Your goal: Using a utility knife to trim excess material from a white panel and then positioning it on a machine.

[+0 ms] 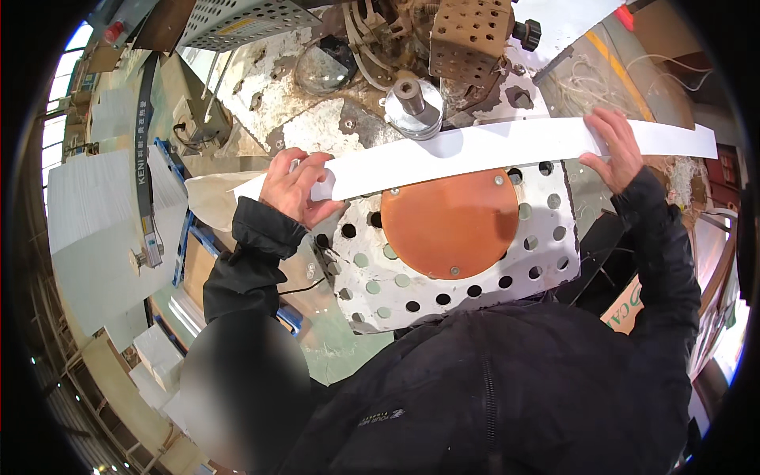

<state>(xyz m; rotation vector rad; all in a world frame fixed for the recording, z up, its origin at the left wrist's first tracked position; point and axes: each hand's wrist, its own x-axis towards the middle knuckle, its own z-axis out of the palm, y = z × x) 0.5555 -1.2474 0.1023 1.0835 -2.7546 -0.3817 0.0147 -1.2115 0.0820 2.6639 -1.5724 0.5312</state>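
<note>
A long white strip of sheet material (491, 150) stretches across a machine table, held at both ends. My left hand (297, 188) grips its left end, fingers curled around the edge. My right hand (616, 149) presses on the strip near its right end, fingers spread over its top edge. The strip lies over a white perforated metal plate (546, 261) with a round orange disc (450, 222) in its middle. Just behind the strip stands a silver cylindrical machine head (415, 107).
A rusty, paint-chipped machine body (317, 95) with a perforated brown box (469, 36) and hoses rises behind. Stacks of white sheets (91, 229) lie at the left beside a blue frame (184, 237). A yellow-lined floor (617, 71) shows at the upper right.
</note>
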